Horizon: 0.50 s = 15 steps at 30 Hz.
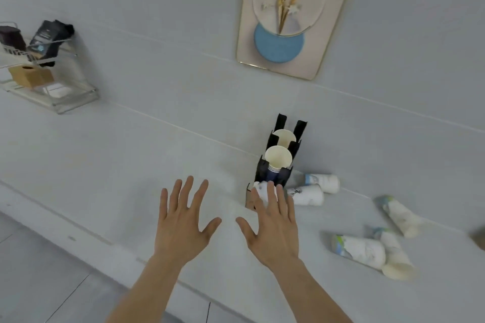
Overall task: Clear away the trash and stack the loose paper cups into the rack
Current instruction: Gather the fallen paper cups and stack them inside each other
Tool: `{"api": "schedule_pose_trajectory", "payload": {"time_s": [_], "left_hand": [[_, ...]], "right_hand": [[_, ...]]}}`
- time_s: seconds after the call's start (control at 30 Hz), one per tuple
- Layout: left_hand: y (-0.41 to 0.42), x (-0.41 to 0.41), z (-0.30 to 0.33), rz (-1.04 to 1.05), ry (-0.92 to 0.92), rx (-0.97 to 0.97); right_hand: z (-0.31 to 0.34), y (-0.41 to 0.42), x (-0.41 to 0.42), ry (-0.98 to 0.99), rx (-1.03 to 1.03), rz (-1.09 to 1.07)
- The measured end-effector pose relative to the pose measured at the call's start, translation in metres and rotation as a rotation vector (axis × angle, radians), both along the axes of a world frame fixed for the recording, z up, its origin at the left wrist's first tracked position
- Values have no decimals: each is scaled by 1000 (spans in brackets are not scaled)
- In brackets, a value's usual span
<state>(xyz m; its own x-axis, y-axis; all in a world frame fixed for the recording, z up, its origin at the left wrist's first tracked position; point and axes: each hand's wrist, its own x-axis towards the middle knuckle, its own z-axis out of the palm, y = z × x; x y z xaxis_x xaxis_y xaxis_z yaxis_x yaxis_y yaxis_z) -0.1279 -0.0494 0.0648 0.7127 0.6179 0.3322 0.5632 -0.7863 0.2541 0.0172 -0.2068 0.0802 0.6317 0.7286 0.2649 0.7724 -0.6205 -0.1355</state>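
Observation:
A black cup rack stands on the white counter against the wall, with stacked paper cups in its slots. Several loose paper cups lie on their sides to its right: two close by and three further right. My left hand hovers over the counter left of the rack, fingers spread, holding nothing. My right hand is spread too, its fingertips in front of the rack's lowest cup, which they partly hide.
A wire shelf on the wall at far left carries dark bags and a brown box. A framed flower picture hangs above the rack. The counter's front edge runs diagonally below my wrists. A dark object shows at the right border.

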Motion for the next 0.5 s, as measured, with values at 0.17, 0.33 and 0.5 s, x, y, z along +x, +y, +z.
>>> {"api": "schedule_pose_trajectory", "payload": {"time_s": [0.17,0.33,0.5], "left_hand": [[-51,89,17,-159,-33,28],[-112,176,21,-331,-60,19],[-167,250,5,-442,6,-8]], "right_hand": [[1,-64,70,-8,85,-143],[-19,-134,141,44,79,-293],[-38,-200,193,181,85,-447]]}}
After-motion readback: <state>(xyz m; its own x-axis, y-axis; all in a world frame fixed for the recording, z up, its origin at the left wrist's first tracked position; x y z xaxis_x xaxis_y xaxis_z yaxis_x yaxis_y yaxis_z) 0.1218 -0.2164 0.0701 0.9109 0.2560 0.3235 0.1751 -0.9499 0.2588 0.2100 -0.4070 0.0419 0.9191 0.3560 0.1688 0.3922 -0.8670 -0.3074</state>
